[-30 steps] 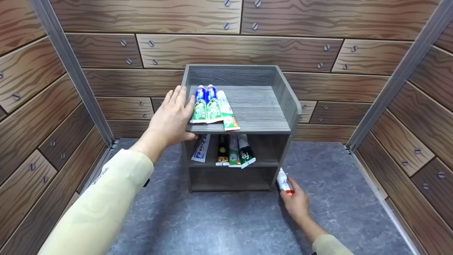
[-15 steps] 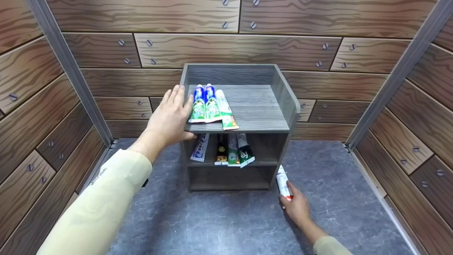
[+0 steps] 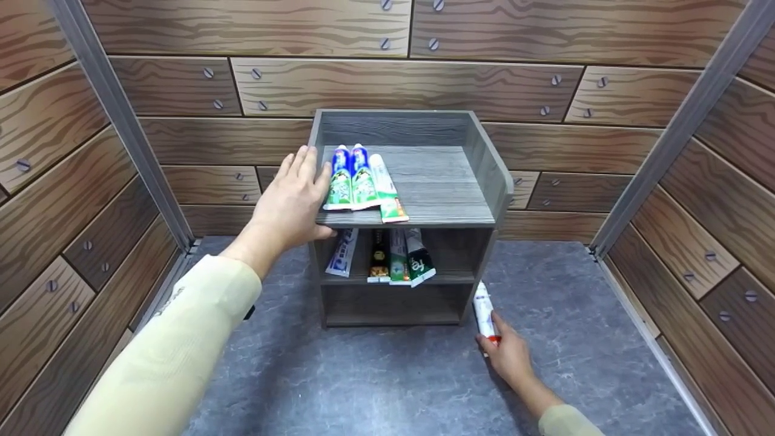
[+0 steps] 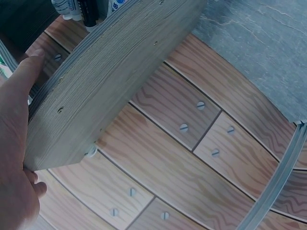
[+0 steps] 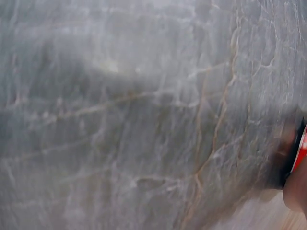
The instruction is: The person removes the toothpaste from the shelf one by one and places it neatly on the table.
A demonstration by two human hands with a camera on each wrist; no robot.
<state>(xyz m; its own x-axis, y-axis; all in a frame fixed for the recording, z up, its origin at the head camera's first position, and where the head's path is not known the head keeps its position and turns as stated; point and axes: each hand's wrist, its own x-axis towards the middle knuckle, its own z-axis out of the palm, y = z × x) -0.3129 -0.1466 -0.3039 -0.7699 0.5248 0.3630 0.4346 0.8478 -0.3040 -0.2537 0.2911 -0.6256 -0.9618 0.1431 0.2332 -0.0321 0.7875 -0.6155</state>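
Observation:
A small grey wooden shelf unit [image 3: 445, 221] stands on the floor. My left hand [image 3: 293, 200] rests against its left side, fingers extended along the upper edge and thumb at the front below the top board. In the left wrist view, that thumb reaches past the panel edge [image 4: 110, 91]. On the top board lie two blue-and-green toothpaste tubes [image 3: 340, 181] and a white-and-green one [image 3: 387, 188]. Low beside the unit's right side, my right hand [image 3: 508, 351] pinches the red end of a white toothpaste tube [image 3: 484, 312]. Only a red sliver of this tube [image 5: 301, 151] shows in the right wrist view.
Several more tubes lie on the middle shelf, among them a white-and-blue one [image 3: 343, 253] and a dark green one [image 3: 419, 260], ends near the front edge. Wood-patterned walls [image 3: 399, 88] enclose the grey marbled floor [image 3: 375, 375] at the back and both sides.
The white tube in my right hand has shifted slightly and more of its length shows beside the unit. My left hand has stayed in place on the shelf unit.

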